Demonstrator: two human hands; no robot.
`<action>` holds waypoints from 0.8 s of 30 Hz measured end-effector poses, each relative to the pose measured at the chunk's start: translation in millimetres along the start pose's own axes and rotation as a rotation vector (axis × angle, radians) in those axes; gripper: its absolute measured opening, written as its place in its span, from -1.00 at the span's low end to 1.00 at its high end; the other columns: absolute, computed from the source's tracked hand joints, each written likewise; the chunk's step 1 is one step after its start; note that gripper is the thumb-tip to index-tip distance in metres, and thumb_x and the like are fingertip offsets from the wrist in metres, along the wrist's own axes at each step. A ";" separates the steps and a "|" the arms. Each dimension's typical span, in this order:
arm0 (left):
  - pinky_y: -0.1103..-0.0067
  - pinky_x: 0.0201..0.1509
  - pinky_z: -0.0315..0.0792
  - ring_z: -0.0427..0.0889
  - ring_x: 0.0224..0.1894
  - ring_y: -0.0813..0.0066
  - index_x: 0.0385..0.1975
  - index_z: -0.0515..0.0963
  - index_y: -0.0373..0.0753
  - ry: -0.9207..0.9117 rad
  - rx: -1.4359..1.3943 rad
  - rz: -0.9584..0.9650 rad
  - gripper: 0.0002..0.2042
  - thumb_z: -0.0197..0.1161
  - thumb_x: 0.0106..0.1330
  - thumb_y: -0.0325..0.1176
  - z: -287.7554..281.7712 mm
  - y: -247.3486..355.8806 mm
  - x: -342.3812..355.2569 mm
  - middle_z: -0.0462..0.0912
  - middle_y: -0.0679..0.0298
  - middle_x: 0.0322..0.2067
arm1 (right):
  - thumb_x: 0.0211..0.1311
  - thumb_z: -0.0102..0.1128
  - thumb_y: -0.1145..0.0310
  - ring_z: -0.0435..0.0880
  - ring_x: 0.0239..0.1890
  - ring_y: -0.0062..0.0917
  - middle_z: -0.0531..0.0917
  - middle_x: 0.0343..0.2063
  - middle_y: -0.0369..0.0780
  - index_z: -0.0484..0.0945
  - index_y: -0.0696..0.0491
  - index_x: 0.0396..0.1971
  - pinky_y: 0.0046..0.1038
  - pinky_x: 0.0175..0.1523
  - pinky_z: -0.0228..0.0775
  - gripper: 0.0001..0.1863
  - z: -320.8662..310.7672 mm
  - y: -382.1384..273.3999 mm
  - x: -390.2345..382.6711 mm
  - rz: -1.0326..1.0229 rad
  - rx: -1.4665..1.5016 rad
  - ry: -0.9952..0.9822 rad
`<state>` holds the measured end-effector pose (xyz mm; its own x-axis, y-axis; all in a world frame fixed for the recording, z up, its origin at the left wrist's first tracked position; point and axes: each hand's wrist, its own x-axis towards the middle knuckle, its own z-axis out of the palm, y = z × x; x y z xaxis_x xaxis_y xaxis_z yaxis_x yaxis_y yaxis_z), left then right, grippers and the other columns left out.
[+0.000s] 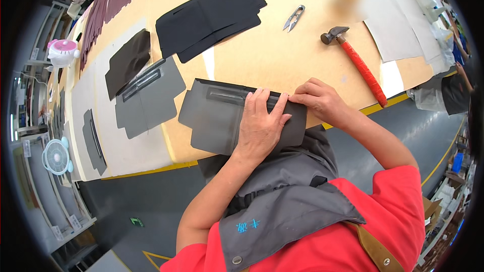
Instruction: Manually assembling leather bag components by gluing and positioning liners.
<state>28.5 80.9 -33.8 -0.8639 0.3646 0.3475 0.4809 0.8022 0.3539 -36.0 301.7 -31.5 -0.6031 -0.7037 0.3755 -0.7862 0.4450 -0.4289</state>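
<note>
A dark grey cut panel (213, 130) with a long slot opening near its far edge lies at the table's front edge, partly overhanging toward me. My left hand (262, 123) rests on it with fingers stretched out, pressing it down beside the slot. At the panel's far right edge, my right hand (315, 99) pinches the black strip (278, 95) along that edge between thumb and fingers. Whatever lies right under the fingertips is hidden.
A hammer (360, 65) with a red handle lies to the right, thread snips (293, 18) beyond. Black fabric pieces (209, 17) are stacked at the back. Leftward are another grey panel (151, 102), a dark piece (128, 63) and a small slotted piece (94, 141). Pale sheets (393, 17) cover the far right.
</note>
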 end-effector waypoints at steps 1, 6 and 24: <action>0.14 0.37 0.27 0.39 0.21 -0.05 0.16 0.52 -0.28 -0.002 0.000 0.003 -0.54 0.33 0.33 -0.19 -1.1 -0.1 0.8 0.41 -0.06 0.10 | -0.11 0.31 0.58 0.62 -0.16 -0.33 0.66 -0.24 -0.22 0.71 0.08 -0.18 -0.40 -0.07 0.57 -0.63 -0.8 1.3 -0.2 0.003 0.000 0.002; 0.22 0.27 0.36 0.43 0.15 -0.05 0.19 0.53 -0.23 -0.064 -0.070 -0.058 -0.57 0.30 0.36 -0.25 -15.2 -1.0 8.2 0.44 -0.02 0.10 | -0.04 0.33 0.53 0.62 -0.12 -0.32 0.66 -0.24 -0.23 0.69 0.08 -0.17 -0.39 -0.03 0.55 -0.67 -13.8 16.3 17.1 -0.090 0.010 -0.103; 0.63 -0.19 0.52 0.63 -0.33 0.61 -0.07 0.55 -0.36 -0.267 -0.810 -0.826 -0.78 0.32 0.39 -0.42 -57.5 -104.1 8.6 0.70 0.31 -0.37 | 0.40 0.03 0.44 0.67 -0.05 -0.29 0.67 -0.02 -0.16 0.52 0.09 -0.18 -0.27 0.09 0.51 -0.89 -41.2 154.9 126.1 0.125 -0.715 -0.293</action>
<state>-20.4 -26.6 -17.7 -0.9146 0.0409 -0.4023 -0.3653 0.3431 0.8653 -239.4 304.7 -16.7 -0.7111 -0.6981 0.0839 -0.6706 0.7092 0.2175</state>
